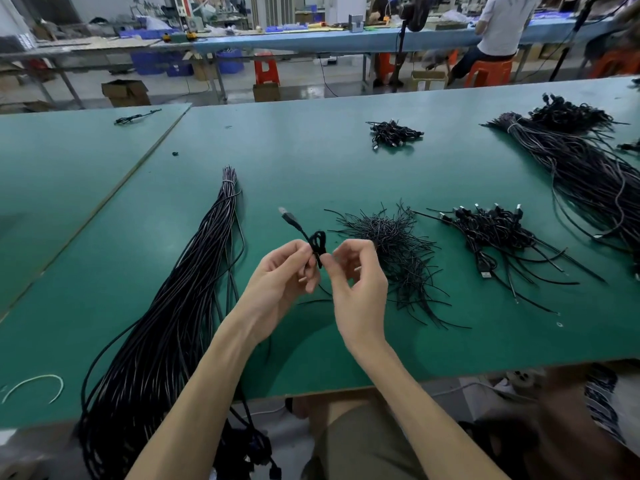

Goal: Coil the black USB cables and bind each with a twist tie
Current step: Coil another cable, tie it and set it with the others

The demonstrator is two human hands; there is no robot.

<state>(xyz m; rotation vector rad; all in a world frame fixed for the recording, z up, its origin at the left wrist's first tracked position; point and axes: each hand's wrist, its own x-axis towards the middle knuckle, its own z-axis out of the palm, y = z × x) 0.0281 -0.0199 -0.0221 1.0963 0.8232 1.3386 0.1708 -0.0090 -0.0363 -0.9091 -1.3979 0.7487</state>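
Above the green table [311, 161] I hold a small coiled black USB cable [318, 241], its plug sticking up to the left. My left hand [280, 275] pinches the coil at its waist. My right hand [356, 275] pinches a thin black twist tie wrapped around the coil's middle; the tie's loose ends hang below. A heap of black twist ties [394, 244] lies just right of my hands. A long bundle of uncoiled black cables [183, 306] stretches along the left and hangs over the front edge.
Bound cable coils lie in a pile [498, 230] to the right and a smaller pile [393, 133] farther back. Another big cable bundle [581, 168] fills the far right. A white tie [38, 384] lies near the front left edge. A person sits at a far bench.
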